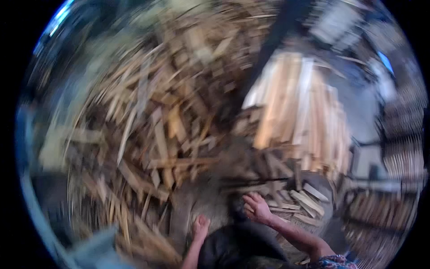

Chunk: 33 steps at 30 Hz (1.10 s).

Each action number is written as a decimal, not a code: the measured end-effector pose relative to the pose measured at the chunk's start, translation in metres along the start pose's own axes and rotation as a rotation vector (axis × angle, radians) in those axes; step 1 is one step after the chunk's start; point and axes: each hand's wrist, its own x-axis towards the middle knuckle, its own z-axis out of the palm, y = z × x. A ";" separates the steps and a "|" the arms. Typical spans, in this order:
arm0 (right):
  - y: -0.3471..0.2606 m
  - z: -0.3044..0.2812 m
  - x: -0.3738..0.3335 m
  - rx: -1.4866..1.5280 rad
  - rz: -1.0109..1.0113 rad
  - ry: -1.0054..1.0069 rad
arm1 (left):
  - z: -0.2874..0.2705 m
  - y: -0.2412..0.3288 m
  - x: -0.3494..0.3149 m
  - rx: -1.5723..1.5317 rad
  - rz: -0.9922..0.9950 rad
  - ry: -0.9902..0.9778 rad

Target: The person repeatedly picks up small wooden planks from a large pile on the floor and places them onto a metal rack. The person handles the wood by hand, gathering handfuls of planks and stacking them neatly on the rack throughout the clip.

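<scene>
Motion smears the whole view. My left hand is low in the middle, its fingers curled in, with nothing seen in them. To its right and a little farther away, my right hand has its fingers bent but somewhat apart; no object shows in it. Dark clothing on my legs lies between my forearms. Beside my right hand, several short split wood pieces lie close together, pale and light brown. A dim, worn surface spreads just beyond my left hand.
A large heap of scrap wood fills the left and far middle. A dark post slants between it and long pale boards. Stacked wood stands at the right. A bluish object is at lower left.
</scene>
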 end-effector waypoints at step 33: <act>-0.068 0.591 0.069 0.059 -0.424 -0.691 | -0.265 -0.333 0.072 0.430 0.055 0.835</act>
